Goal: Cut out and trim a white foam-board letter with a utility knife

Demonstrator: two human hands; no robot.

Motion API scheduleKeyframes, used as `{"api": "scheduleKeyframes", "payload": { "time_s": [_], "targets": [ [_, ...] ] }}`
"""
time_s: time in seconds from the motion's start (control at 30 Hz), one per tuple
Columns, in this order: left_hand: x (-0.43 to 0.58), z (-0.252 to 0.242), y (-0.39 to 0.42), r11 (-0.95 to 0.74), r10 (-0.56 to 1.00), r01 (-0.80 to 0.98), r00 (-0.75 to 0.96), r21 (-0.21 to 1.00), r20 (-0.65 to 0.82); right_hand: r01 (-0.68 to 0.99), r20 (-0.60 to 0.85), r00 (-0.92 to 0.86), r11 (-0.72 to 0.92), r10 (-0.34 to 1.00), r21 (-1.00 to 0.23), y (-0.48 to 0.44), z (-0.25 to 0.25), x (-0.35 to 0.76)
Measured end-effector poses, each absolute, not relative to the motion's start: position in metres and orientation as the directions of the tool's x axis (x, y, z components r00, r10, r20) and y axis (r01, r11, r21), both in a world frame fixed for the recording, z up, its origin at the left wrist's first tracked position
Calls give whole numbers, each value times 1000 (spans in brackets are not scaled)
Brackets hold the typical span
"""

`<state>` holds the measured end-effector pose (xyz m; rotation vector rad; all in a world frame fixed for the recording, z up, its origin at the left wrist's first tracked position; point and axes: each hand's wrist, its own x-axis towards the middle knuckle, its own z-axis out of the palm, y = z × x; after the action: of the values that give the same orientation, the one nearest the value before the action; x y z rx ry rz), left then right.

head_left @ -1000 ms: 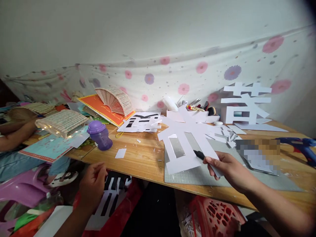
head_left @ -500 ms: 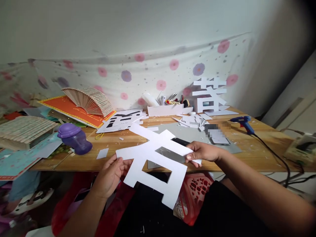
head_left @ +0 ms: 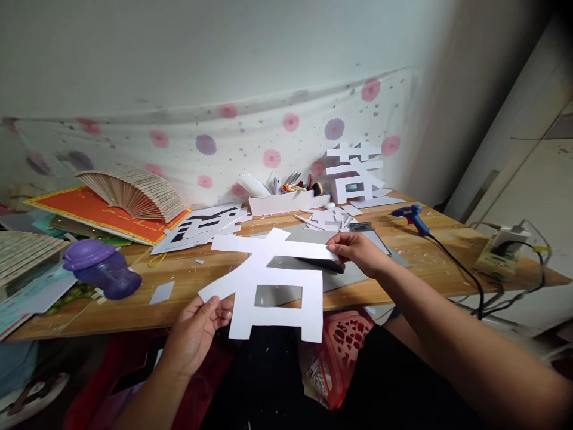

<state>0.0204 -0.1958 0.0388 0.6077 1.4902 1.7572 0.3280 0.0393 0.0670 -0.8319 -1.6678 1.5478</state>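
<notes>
Between my hands I hold up a white card cut-out [head_left: 262, 272] shaped like part of a written character, with a rectangular opening low in it. My left hand [head_left: 197, 331] pinches the tip of its lower left arm. At the right end of its upper bar, my right hand [head_left: 358, 252] grips it between thumb and fingers. The piece hangs over the table's front edge, its two legs pointing down at me. Behind it lies a grey mat [head_left: 398, 258], with a dark object [head_left: 329, 266] partly covered by the card.
A raised white character [head_left: 353, 179] stands at the back right, near paper scraps [head_left: 326, 220] and a tool box [head_left: 282, 204]. A blue glue gun [head_left: 414, 218] trails its cord rightward. Leftward are a purple cup [head_left: 105, 269], a folding fan [head_left: 134, 194] and cut sheets [head_left: 201, 224]. Below sits a red basket [head_left: 344, 352].
The cut-out has turned counterclockwise, so its legs point straight down and its upper bar lies nearly level. Both hands keep their hold. My view has shifted to the right.
</notes>
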Motion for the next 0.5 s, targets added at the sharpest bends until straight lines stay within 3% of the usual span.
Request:
{"api": "scheduleKeyframes", "payload": {
  "time_s": [0.5],
  "targets": [
    [6,31,-219,59,847,27,-530,998,-36,94,-25,-597,39,802,-995,28,60,312]
  ]
}}
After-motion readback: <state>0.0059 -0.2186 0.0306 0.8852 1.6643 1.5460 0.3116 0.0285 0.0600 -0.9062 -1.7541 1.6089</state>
